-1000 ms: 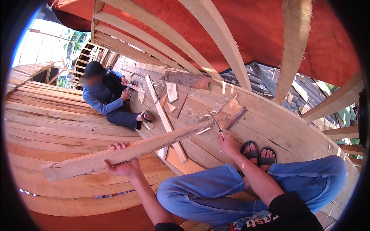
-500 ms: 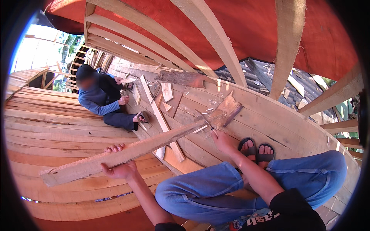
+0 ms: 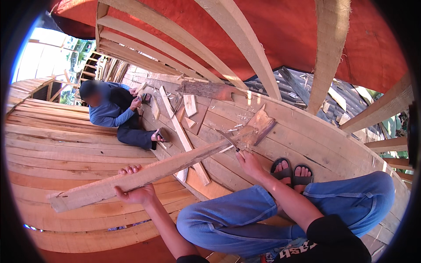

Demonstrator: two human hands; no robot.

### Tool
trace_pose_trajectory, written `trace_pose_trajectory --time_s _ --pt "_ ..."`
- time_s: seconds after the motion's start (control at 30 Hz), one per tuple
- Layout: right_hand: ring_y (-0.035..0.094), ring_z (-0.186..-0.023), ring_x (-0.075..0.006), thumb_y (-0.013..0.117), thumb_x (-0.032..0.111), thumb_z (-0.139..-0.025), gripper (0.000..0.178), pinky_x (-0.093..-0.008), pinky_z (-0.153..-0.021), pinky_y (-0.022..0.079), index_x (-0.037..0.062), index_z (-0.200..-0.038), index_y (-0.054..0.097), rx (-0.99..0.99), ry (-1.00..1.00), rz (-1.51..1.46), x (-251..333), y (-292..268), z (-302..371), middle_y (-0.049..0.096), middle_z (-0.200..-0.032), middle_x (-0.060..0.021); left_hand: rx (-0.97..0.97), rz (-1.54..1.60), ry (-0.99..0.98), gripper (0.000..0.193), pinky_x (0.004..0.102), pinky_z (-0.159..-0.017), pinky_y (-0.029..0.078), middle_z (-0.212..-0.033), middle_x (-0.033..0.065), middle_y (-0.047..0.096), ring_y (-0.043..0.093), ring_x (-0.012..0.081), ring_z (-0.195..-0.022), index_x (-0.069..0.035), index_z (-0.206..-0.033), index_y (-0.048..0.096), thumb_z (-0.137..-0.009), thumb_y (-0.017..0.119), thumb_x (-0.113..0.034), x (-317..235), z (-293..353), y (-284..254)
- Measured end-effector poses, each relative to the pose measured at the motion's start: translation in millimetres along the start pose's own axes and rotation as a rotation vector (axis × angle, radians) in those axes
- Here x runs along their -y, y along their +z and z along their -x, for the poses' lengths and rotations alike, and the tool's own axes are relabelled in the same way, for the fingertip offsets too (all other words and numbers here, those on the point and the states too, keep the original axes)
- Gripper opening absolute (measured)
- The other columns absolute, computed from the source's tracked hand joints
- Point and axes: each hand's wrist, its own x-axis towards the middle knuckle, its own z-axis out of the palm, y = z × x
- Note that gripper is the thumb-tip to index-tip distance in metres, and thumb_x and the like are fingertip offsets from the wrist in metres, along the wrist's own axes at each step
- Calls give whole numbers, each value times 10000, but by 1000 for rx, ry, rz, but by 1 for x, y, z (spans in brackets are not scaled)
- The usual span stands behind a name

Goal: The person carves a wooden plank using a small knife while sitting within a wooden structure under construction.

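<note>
A long wooden plank [image 3: 144,174] slants from the lower left up to the middle. My left hand [image 3: 135,188] is closed around its near part, thumb on one side and fingers over the far edge. The plank's far end lies on a rough, bark-edged wood block [image 3: 262,126] on the floorboards. In my right hand [image 3: 251,164] is a knife [image 3: 229,139] with a dark handle and a long, narrow blade. Its blade crosses the plank near the far end, at the edge; whether it touches the wood I cannot tell.
Another person [image 3: 112,107] sits at the left, holding a small piece of wood. Loose boards [image 3: 186,136] and offcuts lie on the planked floor [image 3: 302,136], with shavings near the block. Upright curved ribs [image 3: 245,39] line the far side before a red tarp [image 3: 280,26].
The knife's blade has shifted left along the plank and tilted flatter, my right hand moving slightly left. The plank stays nearly still. The other person has leaned down and brought the hands together.
</note>
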Motion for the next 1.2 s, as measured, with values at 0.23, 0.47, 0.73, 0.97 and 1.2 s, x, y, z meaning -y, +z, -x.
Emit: trace_pose_trajectory --time_s 0.23,0.47,0.73,0.97,1.2 --pt "611 -753 -462 482 374 -967 425 -531 -666 462 -24 -860 585 -27 174 -28 -14 -14 -5 622 -776 -268 -11 -19 -12 477 397 -836 405 -823 90 472 470 228 -809 -61 -953 464 -817 533 -513 3 3 10" --pt "612 -724 -453 473 372 -967 442 -531 -646 458 -37 -842 586 -77 53 -12 -5 -1 -2 613 -736 -259 -25 -34 -9 478 394 -832 404 -826 91 472 469 228 -811 -54 -956 465 -818 538 -507 2 2 9" --pt "609 -718 -462 474 358 -963 432 -526 -655 458 -40 -858 605 29 13 -58 5 4 -3 617 -749 -275 -9 -28 -3 477 399 -844 400 -841 93 469 468 229 -819 -57 -956 468 -822 542 -509 1 2 8" --pt "610 -753 -465 476 357 -965 427 -526 -671 456 -34 -848 603 -154 214 -73 -31 -2 -19 616 -774 -283 -12 -7 -10 461 400 -843 410 -839 95 464 468 234 -816 -49 -957 469 -823 541 -484 7 1 26" --pt "615 -791 -471 465 372 -963 444 -540 -703 463 -37 -870 612 -14 88 -21 2 -7 -3 615 -778 -298 26 -6 -9 455 397 -843 412 -844 96 460 465 232 -816 -49 -958 458 -832 537 -479 -1 5 13"
